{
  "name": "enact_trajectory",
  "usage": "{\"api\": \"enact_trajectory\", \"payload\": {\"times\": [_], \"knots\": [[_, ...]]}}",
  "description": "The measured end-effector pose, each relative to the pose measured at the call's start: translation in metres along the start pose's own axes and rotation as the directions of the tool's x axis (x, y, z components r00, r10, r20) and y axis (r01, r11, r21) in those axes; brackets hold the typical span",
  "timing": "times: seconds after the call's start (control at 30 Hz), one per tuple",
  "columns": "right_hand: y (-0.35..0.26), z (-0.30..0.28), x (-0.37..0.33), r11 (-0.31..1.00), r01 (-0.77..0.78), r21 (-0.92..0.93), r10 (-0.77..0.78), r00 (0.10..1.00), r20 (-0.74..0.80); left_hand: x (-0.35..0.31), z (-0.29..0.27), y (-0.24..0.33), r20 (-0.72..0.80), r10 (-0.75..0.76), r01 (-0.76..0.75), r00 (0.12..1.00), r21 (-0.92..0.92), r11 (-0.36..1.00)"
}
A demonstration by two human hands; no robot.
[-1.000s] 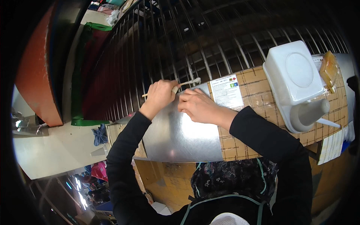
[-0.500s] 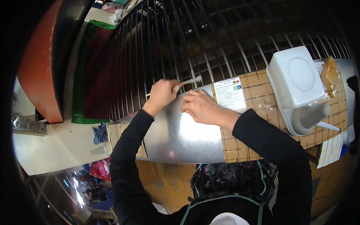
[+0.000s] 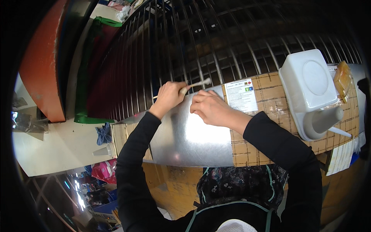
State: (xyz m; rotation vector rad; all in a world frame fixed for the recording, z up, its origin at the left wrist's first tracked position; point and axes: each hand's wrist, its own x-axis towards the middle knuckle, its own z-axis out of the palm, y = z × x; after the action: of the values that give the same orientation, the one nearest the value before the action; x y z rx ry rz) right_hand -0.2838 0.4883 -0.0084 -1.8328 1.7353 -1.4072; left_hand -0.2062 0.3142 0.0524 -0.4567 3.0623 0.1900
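Fingers of the left hand [image 3: 169,96] are curled closed around a white-tipped stick [image 3: 199,84] at the far edge of the metal plate [image 3: 185,149]; those of the right hand [image 3: 212,109] bend over the plate, whether gripping anything I cannot tell. Beyond the plate run metal bars [image 3: 216,69]. Right of it, on cardboard [image 3: 270,91], lies a printed label [image 3: 241,96] with red, green and blue symbols, its text too small to read, then a white plastic container [image 3: 309,79] and an amber block [image 3: 342,81].
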Motion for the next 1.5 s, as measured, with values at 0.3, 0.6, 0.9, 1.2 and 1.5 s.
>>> {"api": "enact_trajectory", "payload": {"times": [0.3,0.6,0.9,1.2,1.5], "knots": [[0.002,-0.003,0.0,0.998,0.015,0.053,-0.014,1.0,-0.021,0.035,-0.008,-0.026,-0.347,-0.04,0.107,0.937,0.176,0.979],[0.001,-0.003,0.001,1.0,-0.006,0.021,0.006,1.0,0.017,-0.029,-0.027,-0.024,0.114,0.003,-0.035,0.993,0.278,0.96],[0.001,-0.006,0.001,0.998,0.003,0.056,-0.005,1.0,0.026,0.022,-0.021,0.002,0.114,0.029,-0.096,0.993,0.636,0.766],[0.001,-0.003,0.0,0.999,-0.005,0.053,0.005,1.0,0.006,0.01,-0.035,0.018,0.294,0.057,-0.231,0.954,0.601,0.765],[0.001,-0.004,0.002,0.999,-0.011,0.046,0.01,1.0,0.025,0.009,-0.034,0.002,0.263,0.001,-0.147,0.965,0.538,0.83]]}}
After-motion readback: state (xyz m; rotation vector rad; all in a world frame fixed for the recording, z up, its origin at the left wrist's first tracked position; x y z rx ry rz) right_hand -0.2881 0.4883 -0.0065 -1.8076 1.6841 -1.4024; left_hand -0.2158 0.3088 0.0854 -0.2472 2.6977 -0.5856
